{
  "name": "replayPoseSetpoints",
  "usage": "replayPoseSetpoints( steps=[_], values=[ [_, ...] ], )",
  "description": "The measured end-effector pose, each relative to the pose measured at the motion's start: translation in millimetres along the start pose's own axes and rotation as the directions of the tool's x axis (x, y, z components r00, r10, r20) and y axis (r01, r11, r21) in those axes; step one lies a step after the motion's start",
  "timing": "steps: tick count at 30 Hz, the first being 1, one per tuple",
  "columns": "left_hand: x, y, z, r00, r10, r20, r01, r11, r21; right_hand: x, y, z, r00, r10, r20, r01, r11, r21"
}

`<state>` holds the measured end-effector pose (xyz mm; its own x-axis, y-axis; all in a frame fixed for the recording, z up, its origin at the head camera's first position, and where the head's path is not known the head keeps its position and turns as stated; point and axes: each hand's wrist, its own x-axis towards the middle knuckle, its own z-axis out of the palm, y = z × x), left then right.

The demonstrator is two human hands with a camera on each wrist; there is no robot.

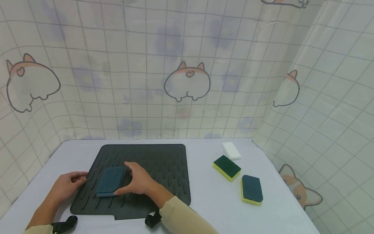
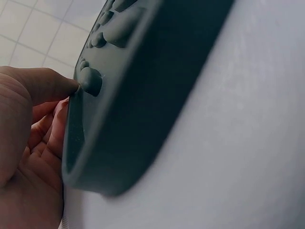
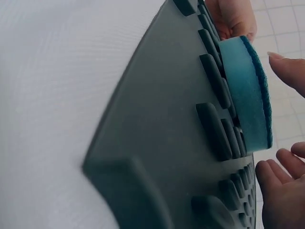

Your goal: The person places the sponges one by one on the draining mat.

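A blue sponge (image 1: 110, 180) lies on the dark drying mat (image 1: 157, 162), its darker scouring side up and its lighter foam against the mat's ridges. My right hand (image 1: 141, 181) is spread at the sponge's right side, thumb toward the near corner and fingers toward the far one. In the right wrist view, gaps show between the sponge (image 3: 248, 98) and the fingertips. At the mat's left edge my left hand (image 1: 65, 188) pinches the rim, one fingertip on top beside a raised ridge (image 2: 90, 81) and the other fingers curled against the outer side.
Right of the mat, two yellow sponges with dark scouring tops, one green (image 1: 227, 166) and one blue-grey (image 1: 252, 188), lie on the white table (image 1: 204, 201). Behind them is a white block (image 1: 231, 150). A patterned curtain (image 1: 146, 107) hangs around the table's back and sides.
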<state>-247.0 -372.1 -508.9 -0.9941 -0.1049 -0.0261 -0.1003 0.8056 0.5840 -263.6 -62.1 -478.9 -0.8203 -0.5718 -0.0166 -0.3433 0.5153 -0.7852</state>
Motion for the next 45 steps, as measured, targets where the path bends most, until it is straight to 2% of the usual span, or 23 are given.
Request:
replayPoseSetpoints(
  steps=[15, 20, 28, 34, 45],
  values=[
    [-0.1, 0.3, 0.6, 1.000, -0.011, 0.001, 0.011, 1.000, -0.008, -10.4, 9.7, -9.4, 0.999, -0.044, -0.022, 0.046, 0.987, 0.156],
    [-0.4, 0.4, 0.0, 1.000, -0.012, 0.001, 0.012, 1.000, -0.008, -12.1, 13.9, -12.4, 0.997, -0.068, -0.031, 0.072, 0.984, 0.163],
    [-0.3, 0.3, -0.3, 1.000, -0.009, 0.008, 0.009, 1.000, -0.014, -17.0, 19.2, -16.5, 0.997, -0.067, -0.041, 0.072, 0.985, 0.154],
    [-0.3, -2.2, 1.2, 1.000, -0.011, 0.012, 0.011, 1.000, -0.019, -19.5, 23.7, -22.8, 0.994, -0.102, -0.039, 0.107, 0.982, 0.158],
    [-2.3, -0.5, 0.2, 1.000, -0.005, 0.004, 0.005, 1.000, -0.017, -24.4, 30.7, -32.3, 0.992, -0.111, -0.064, 0.122, 0.972, 0.203]
  ],
)
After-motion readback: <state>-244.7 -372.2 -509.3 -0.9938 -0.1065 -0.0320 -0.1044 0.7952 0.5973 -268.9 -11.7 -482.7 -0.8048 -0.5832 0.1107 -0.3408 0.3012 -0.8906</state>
